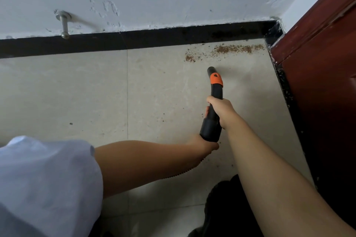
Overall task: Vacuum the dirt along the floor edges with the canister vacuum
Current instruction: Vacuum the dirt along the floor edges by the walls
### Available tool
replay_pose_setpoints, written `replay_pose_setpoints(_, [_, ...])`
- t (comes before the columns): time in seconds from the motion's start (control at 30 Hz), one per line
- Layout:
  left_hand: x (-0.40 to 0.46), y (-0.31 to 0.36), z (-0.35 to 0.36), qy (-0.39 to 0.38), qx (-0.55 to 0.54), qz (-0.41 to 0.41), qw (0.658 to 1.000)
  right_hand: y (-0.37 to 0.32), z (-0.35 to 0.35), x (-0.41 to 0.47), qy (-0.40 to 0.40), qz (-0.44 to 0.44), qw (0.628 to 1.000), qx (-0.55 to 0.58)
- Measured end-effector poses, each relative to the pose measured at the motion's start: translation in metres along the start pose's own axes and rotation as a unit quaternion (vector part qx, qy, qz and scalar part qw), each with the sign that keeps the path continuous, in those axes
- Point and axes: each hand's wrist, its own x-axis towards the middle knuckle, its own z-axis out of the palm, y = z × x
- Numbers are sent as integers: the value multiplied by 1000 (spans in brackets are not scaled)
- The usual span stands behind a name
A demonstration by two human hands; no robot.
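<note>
A black vacuum nozzle (212,102) with an orange collar points at the far corner of the floor. My right hand (223,109) grips its middle. My left hand (206,143) holds the thick lower end from below, mostly hidden behind it. The nozzle tip hovers a short way in front of brown dirt (234,49) strewn along the black skirting (134,41). A smaller patch of dirt (190,57) lies just left of the tip.
A dark red door (323,75) closes off the right side, with specks along its base. A metal door stop (64,25) sticks out of the white wall. The beige tiled floor (77,92) spreads left. A black object (223,208) sits near my right arm.
</note>
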Motion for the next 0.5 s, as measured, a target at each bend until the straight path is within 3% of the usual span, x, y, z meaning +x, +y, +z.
replay_pose_setpoints(0.2, [8, 27, 29, -48, 46, 13, 998, -7, -55, 14, 60, 15, 995, 82])
replay_pose_setpoints(0.5, [4, 48, 4, 10, 24, -2, 1000, -34, -15, 22, -21, 3, 998, 56])
